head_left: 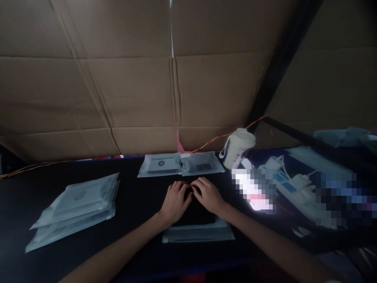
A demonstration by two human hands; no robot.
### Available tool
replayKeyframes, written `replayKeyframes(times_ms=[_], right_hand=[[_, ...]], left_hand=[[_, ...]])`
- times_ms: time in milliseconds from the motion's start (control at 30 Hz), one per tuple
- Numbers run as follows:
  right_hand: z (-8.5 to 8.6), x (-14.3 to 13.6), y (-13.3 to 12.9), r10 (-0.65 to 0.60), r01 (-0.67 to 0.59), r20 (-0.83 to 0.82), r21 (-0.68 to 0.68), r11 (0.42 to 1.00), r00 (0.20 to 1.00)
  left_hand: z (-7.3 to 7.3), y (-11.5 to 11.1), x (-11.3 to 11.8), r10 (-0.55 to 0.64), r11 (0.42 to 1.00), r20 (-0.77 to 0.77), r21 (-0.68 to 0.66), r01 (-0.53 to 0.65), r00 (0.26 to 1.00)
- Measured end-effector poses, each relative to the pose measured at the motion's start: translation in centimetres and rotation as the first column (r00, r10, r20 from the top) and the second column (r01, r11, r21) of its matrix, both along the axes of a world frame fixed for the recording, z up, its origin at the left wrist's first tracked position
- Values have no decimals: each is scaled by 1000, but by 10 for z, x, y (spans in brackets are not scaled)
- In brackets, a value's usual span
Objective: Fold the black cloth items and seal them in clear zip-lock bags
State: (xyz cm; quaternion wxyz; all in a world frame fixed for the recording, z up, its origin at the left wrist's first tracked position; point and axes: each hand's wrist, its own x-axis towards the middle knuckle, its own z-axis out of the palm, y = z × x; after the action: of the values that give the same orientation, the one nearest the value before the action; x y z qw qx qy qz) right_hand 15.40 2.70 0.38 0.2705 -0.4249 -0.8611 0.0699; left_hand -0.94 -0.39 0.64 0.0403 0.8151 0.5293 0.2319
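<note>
My left hand (175,202) and my right hand (209,196) meet at the middle of the table, fingers bent and fingertips almost touching. Both pinch the far edge of a flat black item (198,217) that looks like folded cloth; its outline blurs into the dark tabletop. Beneath it lies a frosted plastic zip bag (200,234), its near edge showing below my wrists. Just beyond my fingers are two filled bags side by side, a printed bag (161,163) with a round logo and a bag with dark contents (202,164).
A stack of frosted bags (79,200) lies at the left. At the back right stands a white lidded cup (239,147), with a lit, pixelated object (253,192) and a power strip (282,182) with plugs nearby. Cardboard (132,90) walls the back, with a thin yellow-red wire (218,137) before it.
</note>
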Motion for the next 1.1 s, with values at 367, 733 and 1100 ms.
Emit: replayKeyframes(times_ms=[367,733,1100], right_hand=[[-9,15,0,-90,89,9,63,994,996],[-9,20,3,-58,58,-52,0,998,997],[-2,25,3,-30,30,-9,-2,1000,1000]], left_hand=[[-4,0,-2,29,999,62,23,-31,998],[-2,-3,2,41,998,-11,54,-41,999],[-2,-5,5,73,997,-85,36,-71,994]])
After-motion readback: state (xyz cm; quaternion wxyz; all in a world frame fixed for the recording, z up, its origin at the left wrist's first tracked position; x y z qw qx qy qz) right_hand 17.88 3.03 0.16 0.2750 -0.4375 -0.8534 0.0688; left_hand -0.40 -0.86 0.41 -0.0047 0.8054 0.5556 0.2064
